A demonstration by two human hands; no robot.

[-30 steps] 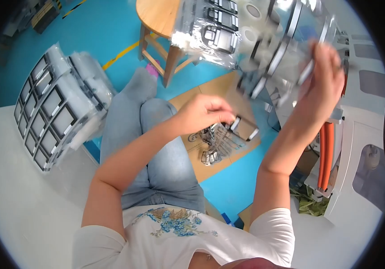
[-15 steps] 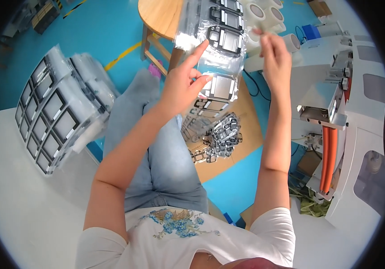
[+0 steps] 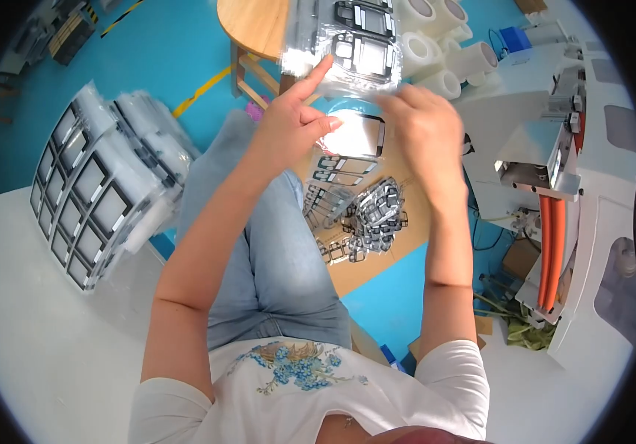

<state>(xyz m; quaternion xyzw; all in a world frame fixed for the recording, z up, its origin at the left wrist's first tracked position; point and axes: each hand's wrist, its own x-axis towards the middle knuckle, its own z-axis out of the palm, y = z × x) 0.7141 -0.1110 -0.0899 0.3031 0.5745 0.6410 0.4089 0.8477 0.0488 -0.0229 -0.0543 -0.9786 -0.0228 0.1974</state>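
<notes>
A long strip of clear plastic film [image 3: 322,44] carries a row of black-edged frames with pale windows. It runs from the top of the view and hangs down in front of my knees. My left hand [image 3: 285,133] holds its left edge, index finger stretched along the film and thumb pressed on it lower down. A bright glare covers the window by the thumb. At the strip's right edge is my right hand [image 3: 429,133], blurred, with its fingers closed together. Whatever these fingers pinch is hidden.
Loose black frame pieces [image 3: 377,214] lie heaped on brown cardboard [image 3: 355,277] below. A stack of framed film sheets [image 3: 85,192] rests on the white table [image 3: 14,296] at left. A wooden stool [image 3: 255,29], white rolls [image 3: 473,61] and a white machine [image 3: 592,244] stand around.
My right hand has come down and left, from above the white rolls to the strip's edge. The left hand has shifted slightly left with the film.
</notes>
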